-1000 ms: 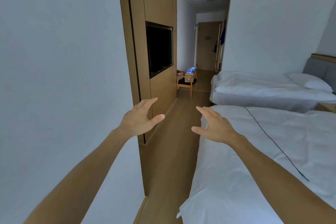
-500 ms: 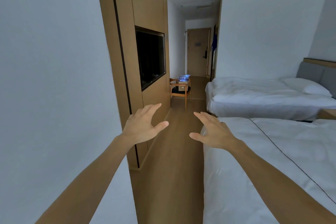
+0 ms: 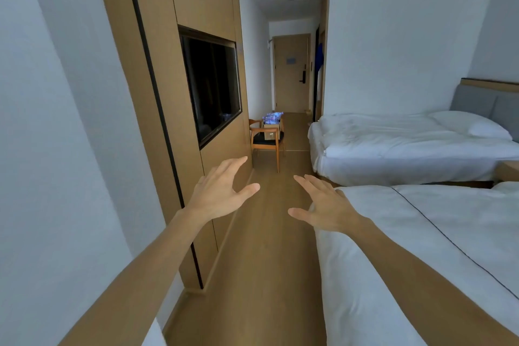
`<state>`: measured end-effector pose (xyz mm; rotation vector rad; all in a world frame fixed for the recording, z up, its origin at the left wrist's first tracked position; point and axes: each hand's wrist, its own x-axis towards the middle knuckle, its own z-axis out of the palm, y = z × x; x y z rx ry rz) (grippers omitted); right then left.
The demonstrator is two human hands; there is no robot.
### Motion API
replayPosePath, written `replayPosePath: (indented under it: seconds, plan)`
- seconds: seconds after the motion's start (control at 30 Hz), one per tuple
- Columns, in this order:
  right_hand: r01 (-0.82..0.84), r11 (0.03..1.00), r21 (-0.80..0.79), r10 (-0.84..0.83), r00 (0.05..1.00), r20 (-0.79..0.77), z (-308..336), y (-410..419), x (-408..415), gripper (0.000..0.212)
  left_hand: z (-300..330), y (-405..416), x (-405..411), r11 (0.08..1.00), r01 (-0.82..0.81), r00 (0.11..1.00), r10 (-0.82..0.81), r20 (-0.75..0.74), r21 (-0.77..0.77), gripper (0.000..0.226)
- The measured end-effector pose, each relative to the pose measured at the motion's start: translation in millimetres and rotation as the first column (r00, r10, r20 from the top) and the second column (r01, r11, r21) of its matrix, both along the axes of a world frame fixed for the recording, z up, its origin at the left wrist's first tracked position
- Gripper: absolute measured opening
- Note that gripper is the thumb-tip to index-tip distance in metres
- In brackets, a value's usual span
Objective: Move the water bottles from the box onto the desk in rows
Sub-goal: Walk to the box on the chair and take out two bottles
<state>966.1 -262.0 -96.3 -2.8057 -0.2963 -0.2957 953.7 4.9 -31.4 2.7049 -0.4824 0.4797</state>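
hotel room | 2 white beds [image 3: 407, 137] | wall TV [image 3: 213, 84] | entry door [image 3: 290, 73]

Two beds: near right [image 3: 449, 233], far right [image 3: 393, 149]. One chair [image 3: 266, 143], one cardboard box [image 3: 271, 130] on it, one television [image 3: 213, 87], one door [image 3: 290, 73], two hands: left [image 3: 217, 194], right [image 3: 327, 206].

No readable text anywhere. Small grey plaque [image 3: 291, 60] on far door [image 3: 291, 73]: too distant, blank to eye. Pale label [image 3: 271, 135] on cardboard box [image 3: 271, 130] on chair: print illegible (just a smudge). Water bottles [image 3: 271, 117] show blue wrap, lettering unresolved.
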Motion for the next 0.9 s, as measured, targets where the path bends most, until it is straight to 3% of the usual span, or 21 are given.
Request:
replayPosePath:
  seconds: [0.53, 0.9]
  plan:
    - [-0.002, 0.999, -0.041, 0.001, 0.999, -0.036, 1.0, -32.8, 322.4, 0.088, -6.4, -21.3, 317.6, 0.999, -0.028, 0.999, 0.027, -0.034, -0.025, 0.076]
    - [0.039, 0.997, -0.061, -0.043, 0.997, -0.068, -9.0, -32.5, 535.0, 0.087, -31.9, -18.3, 560.5, 0.99, 0.063, 0.996, -0.071, -0.057, -0.129, 0.079]
